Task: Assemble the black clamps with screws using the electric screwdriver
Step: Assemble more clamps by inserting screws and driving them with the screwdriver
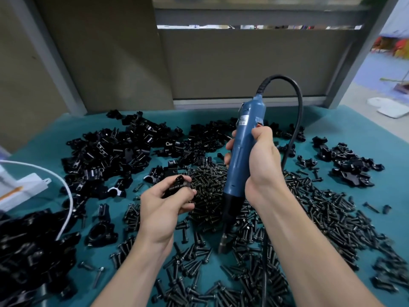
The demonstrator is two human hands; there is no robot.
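Observation:
My right hand (256,160) grips the blue electric screwdriver (242,149) upright, its black tip (223,247) pointing down just above the loose screws. My left hand (163,207) holds a black clamp (178,185) between curled fingers and thumb, left of the screwdriver's lower body. A dense heap of black screws (208,191) lies between and beyond both hands, and more screws (321,218) spread over the right and near side of the teal table (44,147). The clamp's underside is hidden by my fingers.
Piles of black clamps (110,147) cover the far left, another pile (349,165) sits at the far right, and a heap (28,258) fills the near left. The screwdriver's black cord (296,120) arches to the right. A white cable (66,196) and white box (24,187) lie at left.

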